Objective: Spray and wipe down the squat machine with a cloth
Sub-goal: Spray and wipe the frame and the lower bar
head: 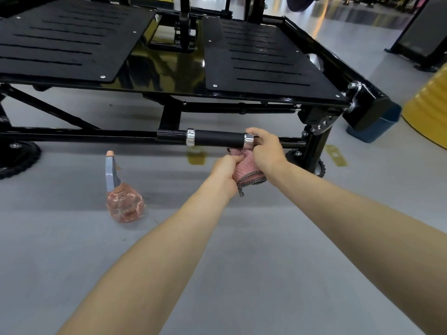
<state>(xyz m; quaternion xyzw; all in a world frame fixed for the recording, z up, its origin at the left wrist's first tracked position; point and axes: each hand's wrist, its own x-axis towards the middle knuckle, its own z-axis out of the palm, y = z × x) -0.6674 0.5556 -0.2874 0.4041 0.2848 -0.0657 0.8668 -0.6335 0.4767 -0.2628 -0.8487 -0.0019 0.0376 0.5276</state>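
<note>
The black squat machine fills the upper view with two slotted foot plates. A black handle with silver end rings sticks out from its lower frame. A pink cloth with a dark checked edge is bunched just below the handle's right end. My left hand grips the cloth from the left. My right hand holds the cloth from the right, its fingers curled near the handle's right end ring. A pink spray bottle with a grey trigger stands on the floor to the left, apart from both hands.
Grey floor spreads in front of the machine. A blue bin and a yellow drum stand at the right. Machine wheels sit at the far left and under the right leg. Yellow floor markings lie under the frame.
</note>
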